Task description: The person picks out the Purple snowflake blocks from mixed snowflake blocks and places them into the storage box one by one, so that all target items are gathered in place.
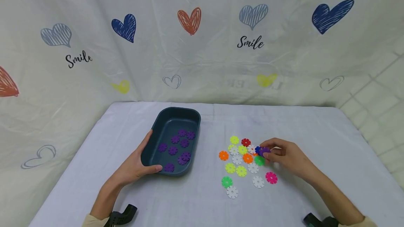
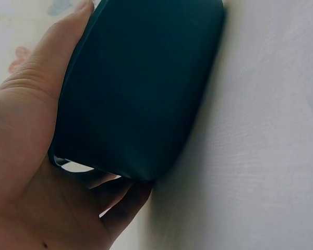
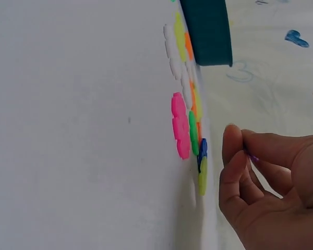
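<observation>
My left hand (image 1: 134, 165) grips the near-left corner of a dark teal tray (image 1: 170, 123), its thumb over the rim. In the left wrist view, fingers curl beneath the tray's end (image 2: 141, 94). Several purple notched plastic discs (image 1: 172, 150) lie inside the tray, mostly toward its right and near parts. My right hand (image 1: 285, 155) pinches a purple notched disc (image 1: 264, 151) between thumb and fingertips, over the right edge of a spread of coloured discs. In the right wrist view only a sliver of this disc (image 3: 252, 156) shows. A blue disc (image 1: 257, 150) lies close by.
On the white-covered table (image 1: 195, 202), right of the tray, lie several loose discs in yellow, white, orange, green and red. A pink disc (image 1: 271, 178) lies nearest my right forearm. Behind the table hangs a curtain (image 1: 214, 59) printed with hearts.
</observation>
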### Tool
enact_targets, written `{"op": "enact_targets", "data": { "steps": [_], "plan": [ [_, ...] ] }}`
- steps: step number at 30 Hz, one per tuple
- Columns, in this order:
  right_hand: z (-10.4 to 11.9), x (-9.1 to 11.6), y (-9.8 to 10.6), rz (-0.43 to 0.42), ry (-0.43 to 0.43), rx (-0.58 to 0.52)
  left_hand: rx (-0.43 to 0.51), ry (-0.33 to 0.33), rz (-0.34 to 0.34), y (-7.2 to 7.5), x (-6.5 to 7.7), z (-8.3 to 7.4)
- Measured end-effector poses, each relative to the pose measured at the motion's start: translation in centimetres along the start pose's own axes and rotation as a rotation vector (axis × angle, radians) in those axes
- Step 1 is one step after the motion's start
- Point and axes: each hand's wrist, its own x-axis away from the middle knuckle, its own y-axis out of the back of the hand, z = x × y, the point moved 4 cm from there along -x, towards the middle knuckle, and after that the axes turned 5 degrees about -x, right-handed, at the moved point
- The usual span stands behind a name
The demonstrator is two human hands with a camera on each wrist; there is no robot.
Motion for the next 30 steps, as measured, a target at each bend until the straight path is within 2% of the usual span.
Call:
{"op": "enact_targets", "data": {
  "steps": [11, 21, 30],
  "plan": [
    [1.2, -0.8, -0.7, -0.021, 0.037, -0.078, -0.005, -0.008, -0.003, 0.0, 0.0, 0.1],
    [1.7, -1.3, -1.9, 0.016, -0.004, -0.141, -0.016, -0.009, -0.005, 0.0, 0.0, 0.1],
    [2.0, -2.1, -2.7, 0.051, 0.007, -0.173, -0.018, -0.008, -0.008, 0.0, 0.0, 0.1]
  ]
}}
